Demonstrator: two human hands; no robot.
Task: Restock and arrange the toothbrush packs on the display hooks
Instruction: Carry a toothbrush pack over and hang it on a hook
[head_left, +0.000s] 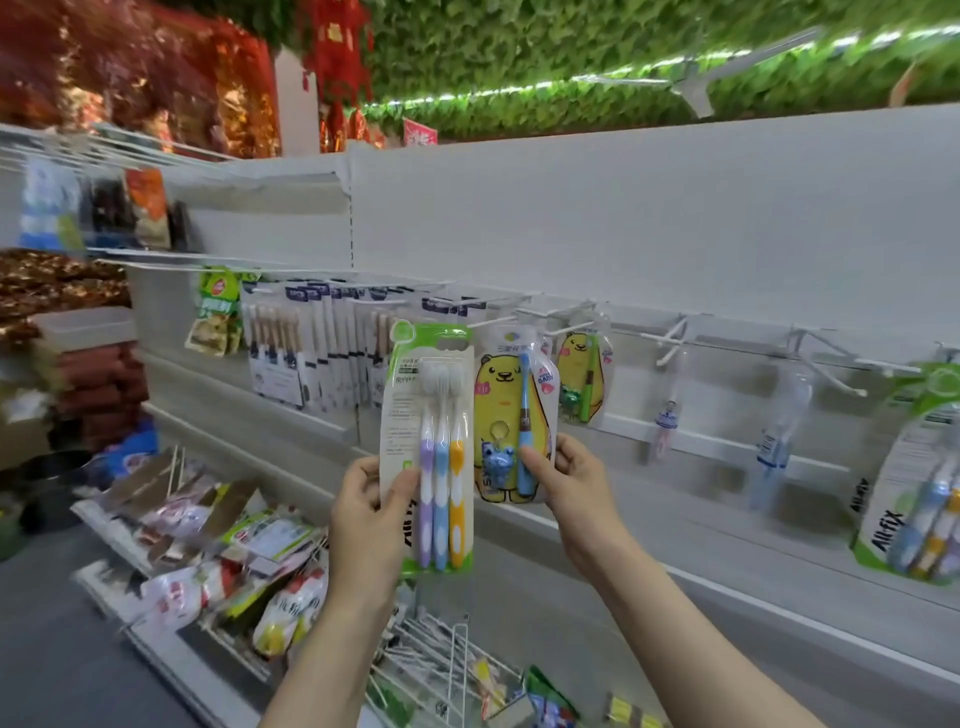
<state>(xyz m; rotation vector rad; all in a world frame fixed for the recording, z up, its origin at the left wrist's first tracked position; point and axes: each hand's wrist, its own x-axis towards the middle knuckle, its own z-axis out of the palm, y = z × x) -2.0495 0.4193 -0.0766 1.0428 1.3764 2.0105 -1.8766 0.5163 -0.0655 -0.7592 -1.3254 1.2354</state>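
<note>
My left hand (375, 499) pinches the lower left edge of a green-topped pack of three toothbrushes (430, 447), purple, blue and yellow, held upright in front of the hook rail. My right hand (563, 470) grips the lower part of a yellow bear child's toothbrush pack (511, 410) that hangs beside it. Behind that hangs a second yellow bear pack (582, 382). White packs of brown-handled brushes (311, 348) fill the hooks to the left. Another green three-brush pack (919, 478) hangs at the far right.
Bare white hooks (670, 343) stick out of the rail (737, 345) to the right, with two thin single items (665, 421) hanging below. Wire baskets of snack bags (228, 545) stand lower left. A wire rack (447, 670) sits below my arms.
</note>
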